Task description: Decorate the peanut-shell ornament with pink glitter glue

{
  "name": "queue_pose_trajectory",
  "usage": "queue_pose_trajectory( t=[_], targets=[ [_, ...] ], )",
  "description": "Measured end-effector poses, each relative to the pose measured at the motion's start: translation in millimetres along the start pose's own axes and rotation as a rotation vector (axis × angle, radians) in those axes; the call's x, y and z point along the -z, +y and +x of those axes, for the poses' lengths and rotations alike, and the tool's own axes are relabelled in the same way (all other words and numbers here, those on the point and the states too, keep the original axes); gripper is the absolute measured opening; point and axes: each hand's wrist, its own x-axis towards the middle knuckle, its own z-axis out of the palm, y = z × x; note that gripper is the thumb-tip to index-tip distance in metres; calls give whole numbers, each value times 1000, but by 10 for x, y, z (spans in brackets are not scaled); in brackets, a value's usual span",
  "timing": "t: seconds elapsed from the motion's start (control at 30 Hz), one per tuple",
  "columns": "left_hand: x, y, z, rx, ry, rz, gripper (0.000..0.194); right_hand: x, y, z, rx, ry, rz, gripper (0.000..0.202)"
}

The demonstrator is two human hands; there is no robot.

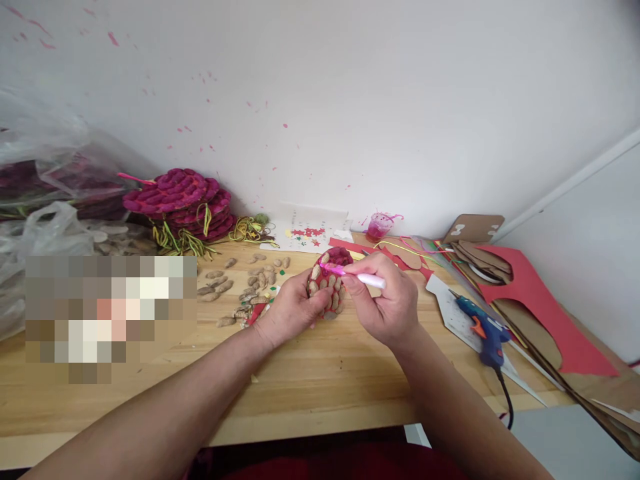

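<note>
My left hand is closed on the near left edge of a peanut-covered disc, its thumb lying over the front. Dark magenta colours the disc's top, while several peanuts lower down are bare tan. In my right hand is a paintbrush with a white handle, pinched between thumb and fingers. The brush's bright pink tip touches or hovers just over the disc's upper left peanuts; I cannot tell which. Loose peanuts lie on the table left of the disc.
A cup of pink paint stands by the wall. Stacked magenta peanut discs sit at back left, near plastic bags. A glue gun with a cord lies right, beside red card sheets and cardboard.
</note>
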Motion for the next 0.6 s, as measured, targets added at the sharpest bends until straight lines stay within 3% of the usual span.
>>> queue_pose_trajectory(
  t=[0.33, 0.5, 0.6],
  targets=[
    [0, 36, -8, 13, -6, -27, 24, 32, 78, 5, -109, 149, 65, 5],
    [-3, 49, -10, -10, -21, -45, 24, 21, 92, -11, -125, 101, 124, 8],
    [-4, 34, -3, -3, -24, -40, 26, 18, 114, -16, -142, 161, 122, 8]
  ],
)
